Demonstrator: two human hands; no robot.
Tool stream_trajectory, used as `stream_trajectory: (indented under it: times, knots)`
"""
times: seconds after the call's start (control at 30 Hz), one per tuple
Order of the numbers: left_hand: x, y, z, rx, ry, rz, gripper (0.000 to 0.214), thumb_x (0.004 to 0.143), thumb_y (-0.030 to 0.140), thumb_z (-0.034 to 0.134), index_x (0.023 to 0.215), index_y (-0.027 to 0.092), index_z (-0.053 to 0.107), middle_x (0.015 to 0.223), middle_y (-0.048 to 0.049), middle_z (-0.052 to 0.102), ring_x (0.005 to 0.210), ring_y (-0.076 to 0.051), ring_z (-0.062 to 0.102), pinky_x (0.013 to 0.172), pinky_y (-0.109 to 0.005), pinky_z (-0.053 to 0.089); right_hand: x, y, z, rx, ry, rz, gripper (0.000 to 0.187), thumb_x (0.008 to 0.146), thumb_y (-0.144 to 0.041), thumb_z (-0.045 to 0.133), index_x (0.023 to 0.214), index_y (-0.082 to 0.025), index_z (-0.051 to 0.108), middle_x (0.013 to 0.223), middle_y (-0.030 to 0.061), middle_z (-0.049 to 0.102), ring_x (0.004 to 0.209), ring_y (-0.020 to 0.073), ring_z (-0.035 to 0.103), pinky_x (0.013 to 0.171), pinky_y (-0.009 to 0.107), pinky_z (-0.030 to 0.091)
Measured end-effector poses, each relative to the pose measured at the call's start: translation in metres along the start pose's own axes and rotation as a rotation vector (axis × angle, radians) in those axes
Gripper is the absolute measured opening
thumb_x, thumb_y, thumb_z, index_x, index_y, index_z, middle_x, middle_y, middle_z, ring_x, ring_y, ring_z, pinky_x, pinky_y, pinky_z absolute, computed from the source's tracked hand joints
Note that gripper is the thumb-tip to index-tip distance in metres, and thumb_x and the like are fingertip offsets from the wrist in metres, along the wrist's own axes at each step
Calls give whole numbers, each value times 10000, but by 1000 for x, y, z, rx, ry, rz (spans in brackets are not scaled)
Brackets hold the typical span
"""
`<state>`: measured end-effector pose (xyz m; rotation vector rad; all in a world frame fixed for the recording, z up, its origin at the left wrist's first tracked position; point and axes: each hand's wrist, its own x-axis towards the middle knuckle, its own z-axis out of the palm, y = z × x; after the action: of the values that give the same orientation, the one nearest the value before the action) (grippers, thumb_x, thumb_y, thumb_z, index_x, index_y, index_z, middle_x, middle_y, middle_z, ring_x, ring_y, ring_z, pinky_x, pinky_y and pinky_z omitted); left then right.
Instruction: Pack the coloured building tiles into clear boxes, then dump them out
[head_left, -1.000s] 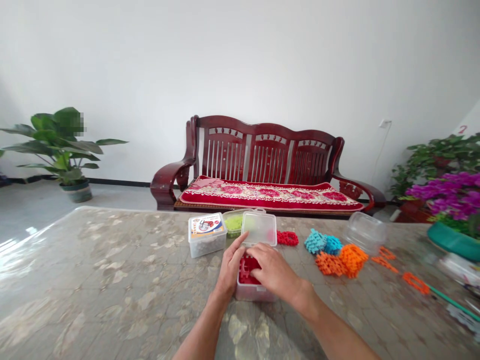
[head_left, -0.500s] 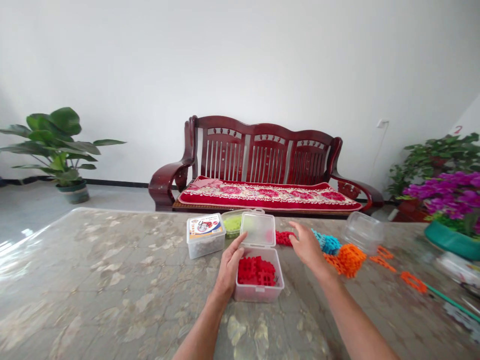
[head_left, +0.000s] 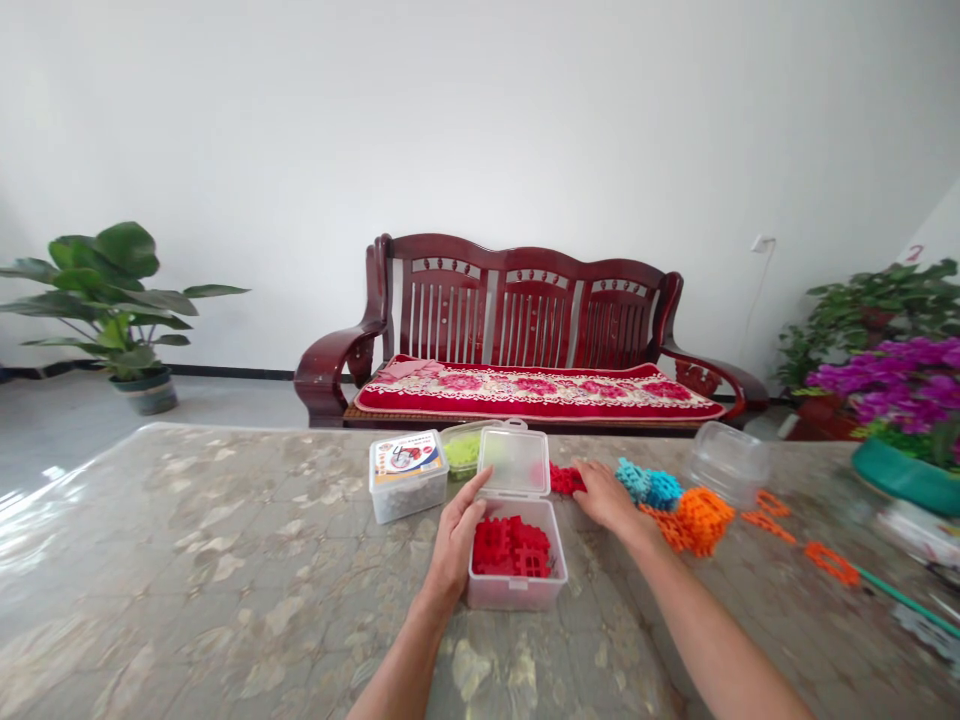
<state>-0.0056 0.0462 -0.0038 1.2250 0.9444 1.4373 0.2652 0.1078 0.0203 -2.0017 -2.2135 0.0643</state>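
Observation:
A clear plastic box (head_left: 516,590) with its lid (head_left: 516,461) hinged open stands on the table, filled with red interlocking pieces (head_left: 511,546). My left hand (head_left: 456,535) rests against the box's left wall, thumb up by the lid. My right hand (head_left: 606,495) lies on the table behind and right of the box, fingers curled over a loose clump of red pieces (head_left: 562,479). Whether it has hold of them I cannot tell.
A labelled box (head_left: 407,473) and a tub of green pieces (head_left: 463,448) stand behind left. Blue pieces (head_left: 649,486), orange pieces (head_left: 694,519), an upturned clear box (head_left: 728,464) and orange strips (head_left: 829,561) lie right. Potted purple flowers (head_left: 900,420) stand far right. A wooden sofa (head_left: 517,340) is beyond the marble table (head_left: 225,560).
My right hand lifted out of the box, swung back and to the right, and came down on the red clump. My left hand stayed at the box's side.

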Motion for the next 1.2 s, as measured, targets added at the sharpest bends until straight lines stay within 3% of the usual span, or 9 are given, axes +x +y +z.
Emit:
stream_trajectory:
  times: [0.13,0.37,0.57,0.67,0.77,0.83,1.0,1.2]
  knots:
    - [0,0,0,-22,14,7,528,813,373,602,1298,165,625,1271,-84,673,1112,-277,637,1003,-383,468,0,1,-2,-8,-9,16,595,790,-136,556,1379,-72,496,1317,191,589,1270,286,492,1063,375,343]
    - [0,-1,0,-32,9,-6,520,821,368,594,1300,169,624,1261,-84,678,1144,-289,624,997,-389,477,-9,-1,-7,-20,1,55,594,746,-191,633,1331,-145,545,1261,144,624,1198,276,546,1005,361,391]
    - [0,1,1,-28,13,-12,510,822,363,598,1295,175,627,1278,-81,669,1132,-281,631,1001,-384,474,-27,-21,-42,75,189,114,605,766,-272,645,1348,-157,525,1256,144,614,1186,289,544,1013,393,395]
    - [-1,2,1,-20,15,-2,519,822,371,599,1296,160,625,1238,-90,691,1148,-290,621,1004,-391,471,-45,-45,-65,264,193,-34,636,742,-259,660,1357,-180,517,1273,105,602,1157,245,559,1008,358,415]
    - [-1,3,1,-11,7,2,519,833,371,589,1306,158,615,1214,-90,702,1160,-289,613,1012,-397,464,-64,-71,-79,386,69,-255,611,707,-237,690,1307,-241,572,1219,62,622,1086,216,587,956,334,449]
    - [-1,4,1,2,0,12,512,834,365,584,1302,161,618,1224,-86,698,1172,-287,605,1029,-403,449,-73,-86,-83,387,7,-327,609,687,-219,707,1284,-259,596,1219,54,621,1090,214,585,963,331,441]
    - [-1,8,1,39,6,40,491,828,336,563,1281,162,634,1297,-75,659,1242,-277,555,1102,-398,368,-80,-100,-74,268,-71,-381,569,715,-197,691,1276,-242,606,1202,64,634,1126,232,552,989,354,413]
    - [-1,10,1,64,6,39,485,830,329,552,1278,162,635,1331,-71,637,1266,-268,536,1128,-386,322,-78,-99,-62,188,-31,-410,363,750,-157,653,1101,-240,688,1078,33,673,1030,214,553,934,331,411]
